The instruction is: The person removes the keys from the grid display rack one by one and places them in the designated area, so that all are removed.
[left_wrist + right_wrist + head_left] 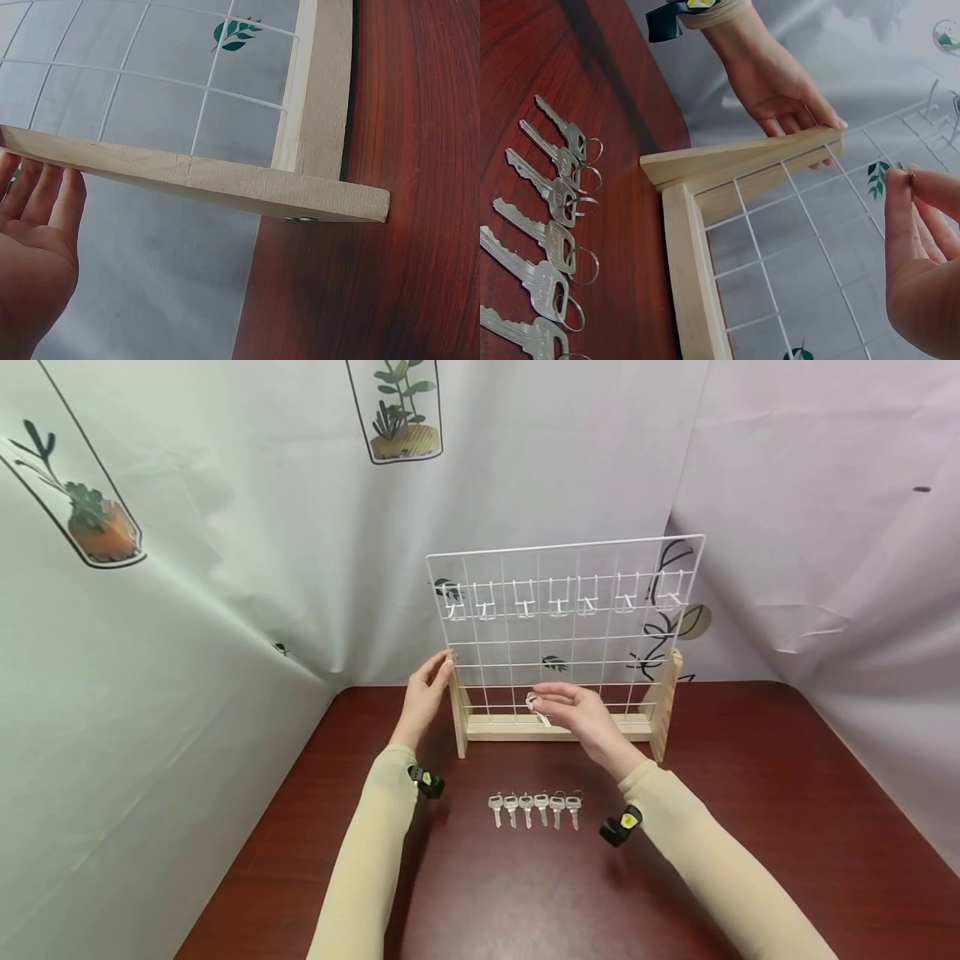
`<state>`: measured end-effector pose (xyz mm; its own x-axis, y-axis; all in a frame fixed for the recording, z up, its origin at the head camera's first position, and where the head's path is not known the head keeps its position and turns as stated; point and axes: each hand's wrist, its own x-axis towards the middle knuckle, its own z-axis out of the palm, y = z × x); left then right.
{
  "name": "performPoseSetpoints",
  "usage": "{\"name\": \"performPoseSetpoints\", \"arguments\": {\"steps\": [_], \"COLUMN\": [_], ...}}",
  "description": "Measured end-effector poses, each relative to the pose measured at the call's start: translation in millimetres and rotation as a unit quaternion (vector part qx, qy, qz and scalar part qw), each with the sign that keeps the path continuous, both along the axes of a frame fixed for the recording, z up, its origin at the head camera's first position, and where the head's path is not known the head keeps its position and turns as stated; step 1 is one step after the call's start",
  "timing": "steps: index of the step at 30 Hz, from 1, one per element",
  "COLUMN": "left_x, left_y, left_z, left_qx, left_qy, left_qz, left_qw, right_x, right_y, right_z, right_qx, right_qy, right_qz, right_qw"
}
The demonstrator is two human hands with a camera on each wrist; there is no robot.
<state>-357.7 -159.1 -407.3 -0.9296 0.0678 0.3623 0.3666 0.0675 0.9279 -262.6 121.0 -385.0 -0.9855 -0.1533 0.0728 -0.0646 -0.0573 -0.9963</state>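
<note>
My right hand (583,720) pinches a silver key (542,714) in front of a white wire grid rack (566,539). In the right wrist view, thumb and forefinger of this right hand (922,262) meet on its ring, and the key itself is mostly hidden. My left hand (426,695) holds the upper end of the rack's left wooden post (458,714); the left wrist view shows its fingers (67,202) against the post's outer side. Small white hooks (558,607) hang in a row on the grid's upper part, with no keys on them.
Several silver keys with rings (542,806) lie in a row on the dark red table (480,893), in front of the rack's wooden base (517,729). A pale curtain with plant prints (300,527) stands behind and along the sides.
</note>
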Motion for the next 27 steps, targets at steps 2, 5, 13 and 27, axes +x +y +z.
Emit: {"name": "performPoseSetpoints", "arguments": {"steps": [2,5,13,27], "left_x": [-0.9,-1.0,-0.2,8.1], "left_y": [0.2,0.7,1.2,0.1], "left_z": [-1.9,-3.9,-5.7,8.6], "left_qx": [-0.003,-0.005,-0.007,-0.005], "left_qy": [0.004,0.011,0.017,-0.013], "left_qz": [0.002,0.007,0.018,-0.008], "left_qw": [1.0,0.9999,0.9997,0.9999], "right_x": [1.3,2.5,7.2,20.4], "right_y": [1,4,16,39], "right_z": [-2.0,-6.5,-20.8,-40.5], "right_qx": [-0.005,-0.009,0.002,-0.005], "right_qy": [-0.004,-0.006,-0.002,-0.024], "right_qz": [0.003,0.013,0.033,0.025], "right_qw": [1.0,0.9999,0.9994,0.9994]}}
